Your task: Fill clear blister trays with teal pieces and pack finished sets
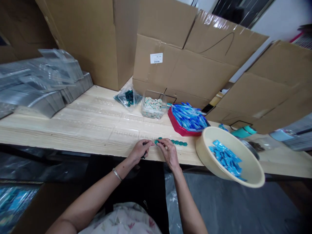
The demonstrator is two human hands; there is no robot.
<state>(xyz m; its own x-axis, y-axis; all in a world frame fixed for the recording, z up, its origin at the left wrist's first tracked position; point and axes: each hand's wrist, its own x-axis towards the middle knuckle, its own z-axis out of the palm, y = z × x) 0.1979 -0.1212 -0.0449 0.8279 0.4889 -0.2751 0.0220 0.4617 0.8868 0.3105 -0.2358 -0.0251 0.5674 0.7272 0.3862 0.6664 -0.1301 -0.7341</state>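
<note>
My left hand [140, 150] is closed around a slim black tool [143, 154] whose kind I cannot make out. Its fingertips come close to a small round green piece [156, 142], which my right hand [168, 152] pinches between thumb and finger just above the table's front edge. Behind my right hand, a row of small green pieces [179, 143] lies on the wood, partly covered by the fingers. Clear blister trays [124, 132], hard to see, lie flat on the table to the left and behind both hands.
Along the back stand a bag of dark green pieces [128, 97], a clear box of pale pieces [153, 110] and a red tray [176, 126] of blue pens. A cream basin [207, 152] with blue packets overhangs the front edge. Stacked clear plastic [46, 94] sits left; cardboard [156, 71] walls the back.
</note>
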